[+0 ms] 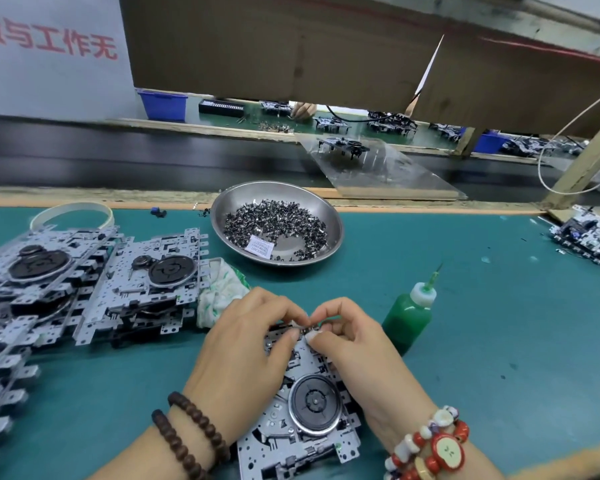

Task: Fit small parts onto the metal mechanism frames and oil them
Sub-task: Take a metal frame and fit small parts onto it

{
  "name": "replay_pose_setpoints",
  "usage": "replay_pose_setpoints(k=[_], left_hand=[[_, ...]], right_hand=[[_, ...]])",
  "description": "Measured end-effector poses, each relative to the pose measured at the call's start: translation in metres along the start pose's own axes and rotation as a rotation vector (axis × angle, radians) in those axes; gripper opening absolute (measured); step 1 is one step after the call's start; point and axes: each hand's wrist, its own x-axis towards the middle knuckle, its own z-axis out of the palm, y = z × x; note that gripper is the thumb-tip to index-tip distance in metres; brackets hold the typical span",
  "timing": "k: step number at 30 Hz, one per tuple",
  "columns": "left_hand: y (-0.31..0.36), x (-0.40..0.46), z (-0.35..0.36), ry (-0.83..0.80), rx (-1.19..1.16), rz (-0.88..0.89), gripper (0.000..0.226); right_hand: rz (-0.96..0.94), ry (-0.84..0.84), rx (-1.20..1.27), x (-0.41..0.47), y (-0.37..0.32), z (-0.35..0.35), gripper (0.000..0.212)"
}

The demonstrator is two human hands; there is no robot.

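A metal mechanism frame (302,434) with a black round wheel lies on the green mat in front of me. My left hand (243,351) and my right hand (357,344) hover over its far end, fingers curled. Their fingertips meet and pinch a small part (307,329) against the frame's top edge. A steel bowl (278,223) full of small dark parts stands behind the hands. The green oil bottle (409,313) with a needle tip stands upright just right of my right hand.
Stacks of metal frames (94,289) fill the left side of the mat, with a crumpled cloth (222,289) beside them. A black conveyor belt (118,150) runs behind the bench. More assemblies (589,237) lie at the far right.
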Motion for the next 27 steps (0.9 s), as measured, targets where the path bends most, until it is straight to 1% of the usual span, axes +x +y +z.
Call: replay_pose_setpoints(k=[4, 8, 11, 13, 15, 17, 18, 19, 20, 23, 24, 27], left_hand=[[0.0, 0.0, -0.002, -0.014, 0.022, 0.036, 0.021], [0.002, -0.002, -0.004, -0.043, 0.06, 0.075, 0.018], [0.002, -0.003, -0.003, -0.032, 0.064, 0.058, 0.015], [0.003, -0.004, -0.003, -0.018, 0.009, 0.021, 0.018], [0.005, -0.004, -0.005, -0.009, -0.031, -0.016, 0.022], [0.005, -0.003, -0.012, 0.01, -0.038, -0.057, 0.025], [0.004, -0.004, -0.016, 0.029, -0.041, -0.076, 0.025], [0.004, -0.006, -0.021, 0.052, -0.039, -0.094, 0.025], [0.003, -0.009, -0.026, 0.067, -0.026, -0.113, 0.024], [0.003, -0.024, -0.035, 0.041, 0.073, -0.144, 0.031], [0.004, -0.03, -0.036, 0.023, 0.099, -0.155, 0.033], [0.004, -0.039, -0.036, 0.004, 0.143, -0.216, 0.036]], right_hand=[[0.015, 0.023, 0.005, 0.001, 0.002, 0.001, 0.02], [0.026, -0.006, -0.02, -0.004, -0.003, -0.002, 0.015], [-0.067, 0.031, -0.108, -0.017, 0.003, -0.007, 0.022], [-0.188, 0.138, -0.159, -0.033, 0.009, -0.014, 0.024], [-0.309, 0.336, -0.088, -0.045, 0.013, -0.026, 0.025], [-0.36, 0.546, 0.002, -0.049, 0.019, -0.041, 0.031], [-0.365, 0.613, 0.009, -0.048, 0.021, -0.048, 0.034], [-0.363, 0.636, -0.01, -0.045, 0.022, -0.054, 0.036], [-0.355, 0.617, -0.034, -0.041, 0.024, -0.058, 0.039], [-0.283, 0.449, -0.081, -0.026, 0.025, -0.063, 0.05], [-0.257, 0.4, -0.115, -0.021, 0.026, -0.063, 0.048], [-0.209, 0.301, -0.186, -0.012, 0.023, -0.063, 0.029]])
